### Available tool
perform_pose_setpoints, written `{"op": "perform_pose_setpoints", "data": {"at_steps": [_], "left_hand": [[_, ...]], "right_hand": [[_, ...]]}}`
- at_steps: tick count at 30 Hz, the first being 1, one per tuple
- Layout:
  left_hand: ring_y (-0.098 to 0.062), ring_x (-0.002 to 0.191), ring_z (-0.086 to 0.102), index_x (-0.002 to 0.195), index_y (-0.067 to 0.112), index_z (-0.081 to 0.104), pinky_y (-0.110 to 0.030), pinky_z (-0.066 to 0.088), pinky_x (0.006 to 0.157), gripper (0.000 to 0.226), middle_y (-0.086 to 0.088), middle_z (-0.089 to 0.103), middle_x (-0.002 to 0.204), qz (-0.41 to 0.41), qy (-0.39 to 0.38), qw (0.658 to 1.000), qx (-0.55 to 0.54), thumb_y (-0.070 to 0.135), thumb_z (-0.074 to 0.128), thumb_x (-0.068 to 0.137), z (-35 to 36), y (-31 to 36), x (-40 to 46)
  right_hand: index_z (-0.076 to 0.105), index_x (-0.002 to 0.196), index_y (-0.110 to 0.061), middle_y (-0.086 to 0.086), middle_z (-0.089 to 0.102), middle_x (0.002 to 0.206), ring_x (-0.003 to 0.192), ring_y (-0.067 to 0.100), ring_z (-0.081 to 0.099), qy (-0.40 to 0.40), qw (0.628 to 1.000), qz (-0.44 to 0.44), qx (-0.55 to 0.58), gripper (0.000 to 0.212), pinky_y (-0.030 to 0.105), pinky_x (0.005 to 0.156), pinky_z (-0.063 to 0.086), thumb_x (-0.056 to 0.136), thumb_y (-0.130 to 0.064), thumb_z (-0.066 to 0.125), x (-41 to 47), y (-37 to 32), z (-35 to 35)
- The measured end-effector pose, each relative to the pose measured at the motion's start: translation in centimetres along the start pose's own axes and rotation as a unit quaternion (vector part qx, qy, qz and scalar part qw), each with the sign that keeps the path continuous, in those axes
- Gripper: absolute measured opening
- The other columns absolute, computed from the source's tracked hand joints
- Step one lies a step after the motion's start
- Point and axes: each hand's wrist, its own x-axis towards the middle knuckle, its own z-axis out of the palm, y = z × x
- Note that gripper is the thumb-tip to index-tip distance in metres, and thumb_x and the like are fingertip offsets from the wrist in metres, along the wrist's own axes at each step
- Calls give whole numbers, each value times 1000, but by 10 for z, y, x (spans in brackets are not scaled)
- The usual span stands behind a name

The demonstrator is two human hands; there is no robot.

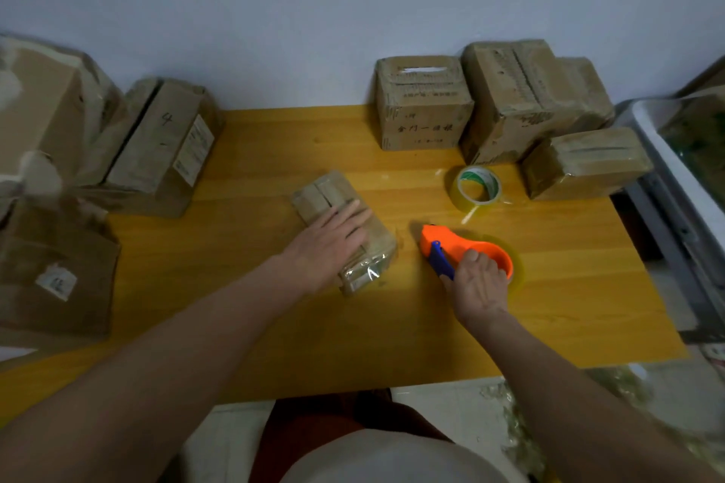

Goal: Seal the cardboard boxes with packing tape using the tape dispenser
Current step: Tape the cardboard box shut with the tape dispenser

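Left arm: bare, reaching from seven o'clock toward the centre, forearm nearly straight.
Left hand [333, 243]: palm down, fingers [353, 218] extended and close together, pointing to about one o'clock, pressed flat on what lies beneath.
Right arm: bare, entering from five o'clock, angled toward eleven o'clock, wrist slightly bent.
Right hand [476, 284]: back of the hand up, fingers curled closed in a grip, knuckles toward twelve o'clock.
Spacing: the two hands are near each other but apart, left at nine o'clock of right.
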Motion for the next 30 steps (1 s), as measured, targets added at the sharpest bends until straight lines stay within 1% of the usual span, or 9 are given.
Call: {"op": "perform_pose_setpoints", "data": {"at_steps": [6, 8, 11, 14, 17, 20, 24, 28, 30], "left_hand": [[-24, 144, 12, 151, 15, 7, -51, -1, 120, 133, -5, 16, 154, -71, -40, 996, 19, 75, 74, 54, -7, 3, 13], [-27, 142, 15, 153, 18, 3, -55, -2, 119, 136, -8, 18, 152, -88, -43, 994, 45, 83, 68, 52, -6, 7, 13], [-30, 140, 18, 149, 18, 18, -57, 0, 117, 131, -10, 24, 147, -124, -22, 992, 26, 89, 62, 49, 0, 15, 12], [-30, 138, 20, 148, 14, 17, -51, 2, 119, 133, -11, 27, 144, -159, -6, 986, -45, 88, 64, 48, 12, 23, 7], [-29, 143, 13, 152, 8, 7, -40, -2, 121, 137, -10, 20, 152, -165, 8, 980, -110, 82, 68, 54, 18, 23, -1], [-24, 146, 3, 153, 10, 0, -31, -10, 115, 134, -5, 11, 158, -150, 20, 976, -157, 77, 69, 60, 21, 14, -9], [-22, 145, 1, 154, 12, 3, -26, -19, 108, 129, -4, 11, 157, -141, 38, 974, -174, 77, 68, 62, 25, 14, -13], [-24, 146, 1, 154, 12, 1, -28, -21, 108, 131, -5, 11, 157, -144, 39, 974, -168, 79, 65, 61, 27, 14, -11], [-25, 145, 3, 154, 11, 0, -29, -19, 110, 133, -6, 12, 156, -144, 36, 977, -152, 82, 62, 60, 27, 14, -10]], "right_hand": [[40, 129, -1, 17, 47, 130, 122, 32, 44, -59, 997, -28, 36, 65, 36, 100, 36, 88, -49, 59, 1, 3, 7], [51, 116, 2, 20, 53, 117, 113, 38, 48, 18, 995, -59, 76, 50, 41, 96, 37, 89, -39, 62, 4, 3, -2], [65, 92, 2, 18, 60, 91, 92, 35, 54, 217, 928, -178, 247, 17, 42, 83, 44, 90, -14, 60, -1, -9, -17], [68, 105, 2, 16, 67, 104, 102, 27, 55, 208, 865, -351, 291, 31, 35, 93, 44, 94, -16, 46, -13, -41, -23], [66, 112, 9, 21, 64, 120, 114, 33, 60, 197, 859, -418, 222, 41, 35, 104, 41, 95, -19, 40, -13, -61, -10], [62, 118, 9, 22, 59, 128, 119, 36, 57, 177, 877, -403, 192, 48, 27, 110, 26, 101, -24, 31, -5, -63, -5], [59, 124, 5, 20, 60, 127, 121, 35, 55, 104, 889, -362, 261, 39, 26, 107, 33, 94, -15, 45, 11, -70, -9], [54, 131, -3, 9, 66, 109, 96, 6, 61, -35, 841, -222, 492, 34, 13, 88, 41, 97, -7, 50, 25, -75, -30], [56, 124, 4, 13, 65, 110, 81, -14, 59, -101, 812, -176, 548, 29, 6, 80, 41, 98, -2, 48, 31, -77, -32]]}}
